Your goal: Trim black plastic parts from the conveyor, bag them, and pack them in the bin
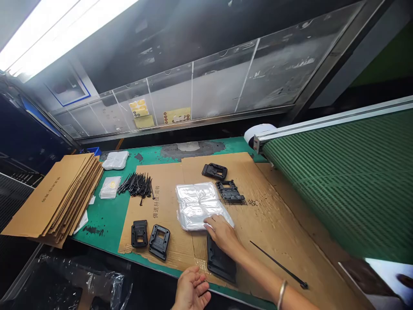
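My right hand (222,234) rests on the front edge of a stack of clear plastic bags (198,202), its fingers stretched onto the top sheet. Under my right wrist lies a larger flat black plastic part (221,262), partly hidden by the hand. My left hand (192,289) hovers at the front edge of the table, palm up, fingers loosely bent and apart, holding nothing. Behind the bags are a black plastic bracket (215,171) and a black frame piece (230,191). Two more black brackets, one (139,234) beside the other (159,242), lie at the left front.
A cardboard sheet (267,224) covers much of the green table (111,221). One black cable tie (279,265) lies at right, a pile of cable ties (138,186) at left. Flattened cartons (54,193) and more bags (115,160) stand left. A green conveyor belt (348,172) flanks the right.
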Demonstrator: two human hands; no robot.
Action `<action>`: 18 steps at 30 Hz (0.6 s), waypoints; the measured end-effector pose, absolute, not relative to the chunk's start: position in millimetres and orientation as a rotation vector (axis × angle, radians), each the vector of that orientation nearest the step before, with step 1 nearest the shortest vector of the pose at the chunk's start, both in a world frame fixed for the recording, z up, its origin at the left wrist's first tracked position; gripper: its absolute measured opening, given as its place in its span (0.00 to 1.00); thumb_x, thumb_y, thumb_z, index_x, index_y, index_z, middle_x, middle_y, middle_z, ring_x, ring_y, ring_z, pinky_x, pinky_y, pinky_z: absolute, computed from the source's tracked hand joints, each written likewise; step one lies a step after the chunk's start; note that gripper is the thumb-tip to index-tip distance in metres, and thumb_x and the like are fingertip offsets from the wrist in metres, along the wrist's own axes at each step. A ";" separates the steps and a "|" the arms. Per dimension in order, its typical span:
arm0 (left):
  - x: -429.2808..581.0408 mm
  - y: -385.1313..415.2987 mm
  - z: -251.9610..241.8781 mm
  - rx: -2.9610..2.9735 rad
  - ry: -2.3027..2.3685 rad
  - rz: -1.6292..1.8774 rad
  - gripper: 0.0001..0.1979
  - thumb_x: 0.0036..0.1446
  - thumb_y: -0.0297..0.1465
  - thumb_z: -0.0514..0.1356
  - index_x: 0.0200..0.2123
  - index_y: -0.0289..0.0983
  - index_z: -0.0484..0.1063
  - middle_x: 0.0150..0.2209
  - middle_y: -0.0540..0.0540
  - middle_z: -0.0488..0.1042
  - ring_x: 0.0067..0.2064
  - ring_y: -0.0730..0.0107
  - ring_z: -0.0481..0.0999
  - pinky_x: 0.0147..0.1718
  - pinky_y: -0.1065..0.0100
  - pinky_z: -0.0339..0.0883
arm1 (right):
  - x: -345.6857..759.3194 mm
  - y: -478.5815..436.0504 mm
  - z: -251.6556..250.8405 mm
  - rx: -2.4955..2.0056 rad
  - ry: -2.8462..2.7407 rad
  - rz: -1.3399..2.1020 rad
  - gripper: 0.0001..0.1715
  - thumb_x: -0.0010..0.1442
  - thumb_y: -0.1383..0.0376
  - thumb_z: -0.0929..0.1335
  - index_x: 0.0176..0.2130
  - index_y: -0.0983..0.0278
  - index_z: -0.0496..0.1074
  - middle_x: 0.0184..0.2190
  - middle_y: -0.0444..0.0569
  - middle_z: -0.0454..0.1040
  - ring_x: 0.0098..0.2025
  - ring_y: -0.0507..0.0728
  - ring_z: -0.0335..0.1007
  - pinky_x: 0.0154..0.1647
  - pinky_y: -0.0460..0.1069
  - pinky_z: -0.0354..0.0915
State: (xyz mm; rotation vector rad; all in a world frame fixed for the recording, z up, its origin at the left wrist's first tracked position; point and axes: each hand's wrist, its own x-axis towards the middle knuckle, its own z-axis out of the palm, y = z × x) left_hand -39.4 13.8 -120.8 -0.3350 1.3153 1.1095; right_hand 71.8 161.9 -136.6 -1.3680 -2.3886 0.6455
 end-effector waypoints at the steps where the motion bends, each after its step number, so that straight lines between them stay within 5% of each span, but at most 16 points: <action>1: -39.2 15.2 -120.7 -0.314 1.292 1.105 0.13 0.41 0.25 0.57 0.34 0.33 0.66 0.26 0.47 0.70 0.23 0.75 0.68 0.25 0.72 0.57 | 62.3 167.8 -135.8 -1.346 -2.423 0.628 0.13 0.58 0.68 0.59 0.34 0.64 0.71 0.34 0.54 0.70 0.40 0.60 0.63 0.41 0.51 0.58; 6: -43.5 22.4 -118.7 -0.245 1.231 1.112 0.11 0.38 0.24 0.58 0.30 0.33 0.66 0.22 0.49 0.70 0.21 0.76 0.68 0.22 0.74 0.53 | 28.5 191.0 -141.8 -1.331 -2.564 0.547 0.03 0.52 0.69 0.66 0.30 0.65 0.71 0.31 0.51 0.71 0.37 0.59 0.64 0.36 0.49 0.56; 18: -60.6 40.5 -114.9 -0.221 1.199 1.124 0.08 0.39 0.22 0.56 0.29 0.32 0.66 0.20 0.49 0.68 0.20 0.77 0.66 0.21 0.74 0.54 | 24.8 193.1 -146.0 -1.311 -2.649 0.538 0.08 0.54 0.73 0.62 0.31 0.66 0.70 0.32 0.53 0.72 0.38 0.58 0.64 0.36 0.49 0.54</action>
